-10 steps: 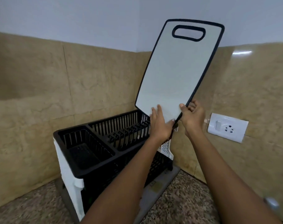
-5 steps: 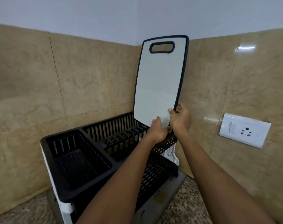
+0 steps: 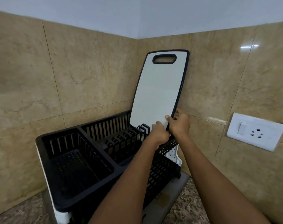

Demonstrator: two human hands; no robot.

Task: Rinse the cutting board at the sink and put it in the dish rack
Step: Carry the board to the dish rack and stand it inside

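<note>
Since the cutting board (image 3: pixel 160 92) is being slotted upright into the dish rack (image 3: pixel 95 143) at the table's back corner, its bottom edge is pinched by the left hand (image 3: pixel 158 134) and right hand (image 3: pixel 179 124), probably for steadying.

Tiled walls (image 3: pixel 92 75) hem the dish rack (image 3: pixel 82 160); its left compartment lies open.

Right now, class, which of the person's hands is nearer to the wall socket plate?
The right. The right hand grips the cutting board's right edge, on the side toward the socket plate. The left hand holds the board's lower edge, farther from the plate.
</note>
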